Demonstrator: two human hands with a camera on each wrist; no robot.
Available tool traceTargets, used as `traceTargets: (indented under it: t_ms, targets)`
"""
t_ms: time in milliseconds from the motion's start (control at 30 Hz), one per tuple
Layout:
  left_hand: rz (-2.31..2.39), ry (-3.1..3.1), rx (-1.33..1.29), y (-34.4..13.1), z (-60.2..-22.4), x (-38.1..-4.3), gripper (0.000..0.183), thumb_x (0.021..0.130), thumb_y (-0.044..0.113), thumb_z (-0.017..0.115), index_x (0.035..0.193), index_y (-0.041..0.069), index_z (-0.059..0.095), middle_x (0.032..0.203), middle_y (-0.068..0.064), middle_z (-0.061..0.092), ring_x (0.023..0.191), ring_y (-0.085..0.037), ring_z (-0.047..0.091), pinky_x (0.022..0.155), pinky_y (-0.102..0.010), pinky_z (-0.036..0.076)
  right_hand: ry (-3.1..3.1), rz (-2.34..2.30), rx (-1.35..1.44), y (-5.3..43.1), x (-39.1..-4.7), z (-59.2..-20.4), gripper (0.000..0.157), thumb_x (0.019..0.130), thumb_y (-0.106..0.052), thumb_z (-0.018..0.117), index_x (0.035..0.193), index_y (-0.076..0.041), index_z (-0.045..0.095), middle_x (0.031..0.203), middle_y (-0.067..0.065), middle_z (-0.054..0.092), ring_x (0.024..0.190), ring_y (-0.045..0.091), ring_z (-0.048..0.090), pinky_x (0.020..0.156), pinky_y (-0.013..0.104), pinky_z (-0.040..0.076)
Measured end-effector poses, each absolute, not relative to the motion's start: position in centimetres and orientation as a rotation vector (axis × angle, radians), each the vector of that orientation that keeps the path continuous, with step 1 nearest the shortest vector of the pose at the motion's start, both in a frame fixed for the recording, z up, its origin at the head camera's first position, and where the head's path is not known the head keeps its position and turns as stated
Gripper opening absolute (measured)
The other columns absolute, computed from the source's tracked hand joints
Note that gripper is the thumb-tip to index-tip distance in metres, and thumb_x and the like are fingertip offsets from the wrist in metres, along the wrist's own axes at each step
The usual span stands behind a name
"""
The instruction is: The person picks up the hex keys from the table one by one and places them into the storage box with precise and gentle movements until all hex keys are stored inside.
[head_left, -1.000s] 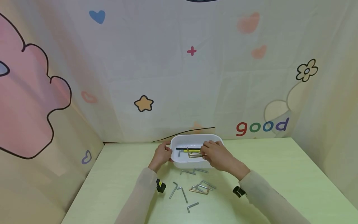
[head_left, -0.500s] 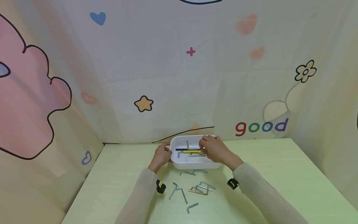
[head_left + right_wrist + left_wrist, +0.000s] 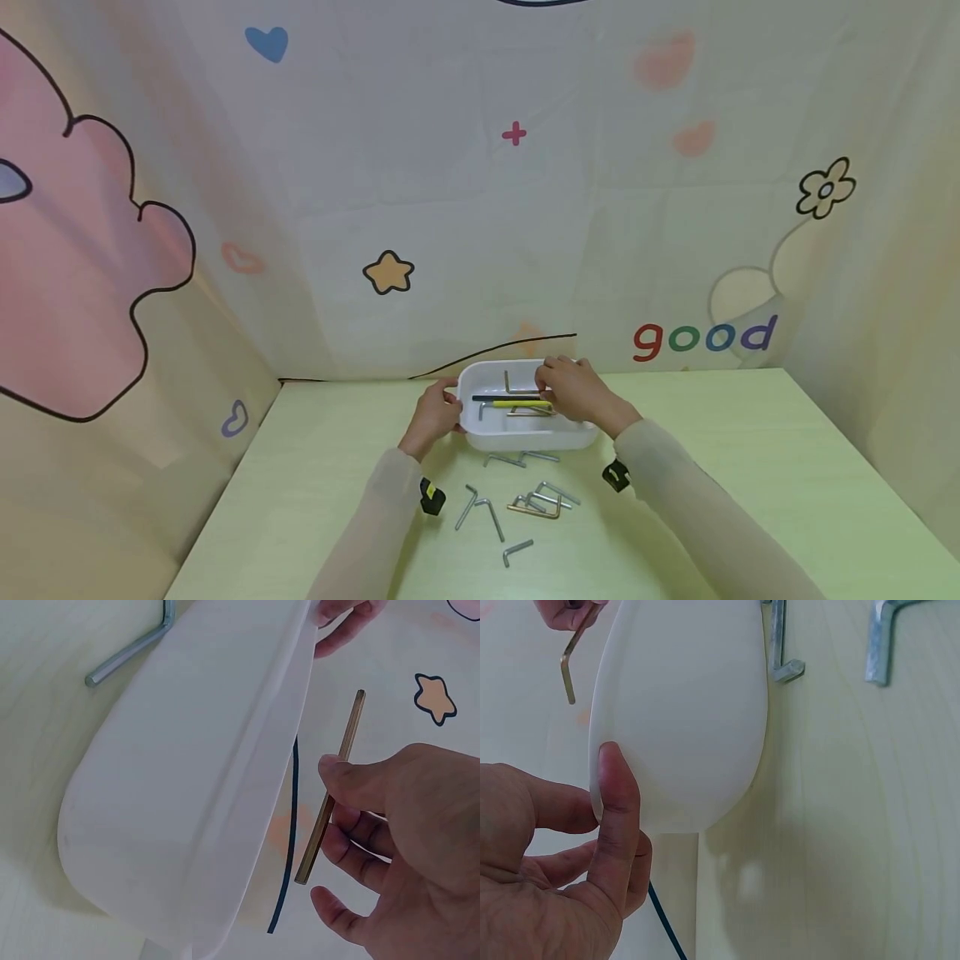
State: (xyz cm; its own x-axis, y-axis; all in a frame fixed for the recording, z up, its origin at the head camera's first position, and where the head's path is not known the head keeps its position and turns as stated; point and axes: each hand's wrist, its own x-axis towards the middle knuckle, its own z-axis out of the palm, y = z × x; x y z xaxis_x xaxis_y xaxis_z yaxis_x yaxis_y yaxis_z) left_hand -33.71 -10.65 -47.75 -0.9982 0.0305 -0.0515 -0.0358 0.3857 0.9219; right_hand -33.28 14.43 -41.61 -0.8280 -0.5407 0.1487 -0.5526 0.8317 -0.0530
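Observation:
My left hand (image 3: pixel 435 414) pinches the left end of a white plastic bin (image 3: pixel 525 443) between thumb and fingers; the left wrist view shows the thumb on the outer wall. Over the bin's right half, my right hand (image 3: pixel 576 389) pinches a brass-coloured hex key (image 3: pixel 351 724) by its long arm. Its short bent end (image 3: pixel 568 679) shows in the left wrist view. Inside the bin lie a black rod (image 3: pixel 487 398), a hex key with a yellow sleeve (image 3: pixel 517 404) and brass-coloured hex keys (image 3: pixel 525 414), partly hidden by the right hand.
Several silver hex keys (image 3: pixel 491 521) are scattered on the pale green table (image 3: pixel 337 483) in front of the bin. A brass-coloured hex key (image 3: pixel 534 512) lies among them. Behind the bin hangs a printed curtain (image 3: pixel 450 208).
My right hand has shifted slightly left and away from me, taking the brass-coloured hex key from the bin's front side toward its back. The left hand stays on the bin's left end.

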Motion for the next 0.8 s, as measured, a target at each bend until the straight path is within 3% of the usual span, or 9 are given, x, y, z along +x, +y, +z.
traceTargets:
  t_ms: [167,433,800]
  targets:
    - [1.72,2.557,-0.005,-10.6,-47.7,-33.7,0.049,0.091,-0.002,0.053,0.14,-0.001,0.047,0.091,-0.009,0.052,0.057,-0.012,0.053,0.059,-0.035,0.062,-2.953,0.165,0.831,14.3,-34.2,-41.6,0.006,0.092,-0.016,0.068,0.092,-0.015,0.063,0.095,0.001,0.059,0.096,0.024,0.054,0.085,0.052,0.045]
    - [1.696,2.573,-0.019,-10.6,-47.7,-33.8,0.049,0.091,-0.001,0.053,0.14,-0.001,0.047,0.092,-0.01,0.054,0.059,-0.013,0.054,0.065,-0.041,0.063,-3.002,0.153,0.827,14.1,-35.4,-41.9,0.004,0.093,-0.017,0.067,0.092,-0.014,0.064,0.096,0.002,0.06,0.098,0.025,0.055,0.085,0.052,0.045]
    - [1.712,2.561,-0.018,-10.6,-47.7,-33.6,0.049,0.092,-0.002,0.054,0.14,-0.001,0.046,0.093,-0.01,0.053,0.059,-0.012,0.053,0.059,-0.034,0.062,-3.081,0.127,0.813,14.3,-36.6,-43.4,0.004,0.093,-0.016,0.065,0.091,-0.014,0.064,0.096,0.002,0.062,0.093,0.022,0.057,0.087,0.054,0.047]
